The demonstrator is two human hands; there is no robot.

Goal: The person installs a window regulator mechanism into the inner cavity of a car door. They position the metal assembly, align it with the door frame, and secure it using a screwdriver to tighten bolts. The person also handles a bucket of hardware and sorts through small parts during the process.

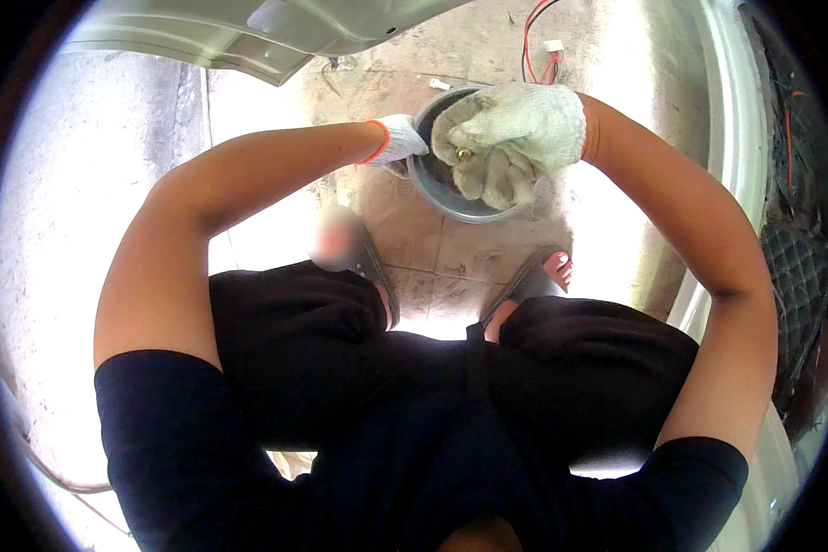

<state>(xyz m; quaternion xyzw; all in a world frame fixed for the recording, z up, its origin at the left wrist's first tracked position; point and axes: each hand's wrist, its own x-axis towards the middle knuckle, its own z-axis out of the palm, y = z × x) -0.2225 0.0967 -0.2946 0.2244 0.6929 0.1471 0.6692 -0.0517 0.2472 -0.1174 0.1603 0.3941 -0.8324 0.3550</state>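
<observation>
A round grey plastic bucket [458,212] is in front of me, between and beyond my feet. My left hand [401,140], in a white knit glove with an orange cuff, is closed on the bucket's left rim; some of its fingers are hidden. Over the bucket's mouth is my right hand [524,129], in a soiled white glove with the fingers curled. A small round brass-coloured metal piece [464,155] shows between its thumb and fingers, too small to name exactly. The glove hides most of what is inside the bucket.
A pale metal vehicle panel [239,37] overhangs at the upper left. To the right runs a white door-sill edge [731,120], with black quilted lining [796,285] beyond. Red and black wires with a white connector [554,45] lie past the bucket. A small white piece [440,84] is nearby.
</observation>
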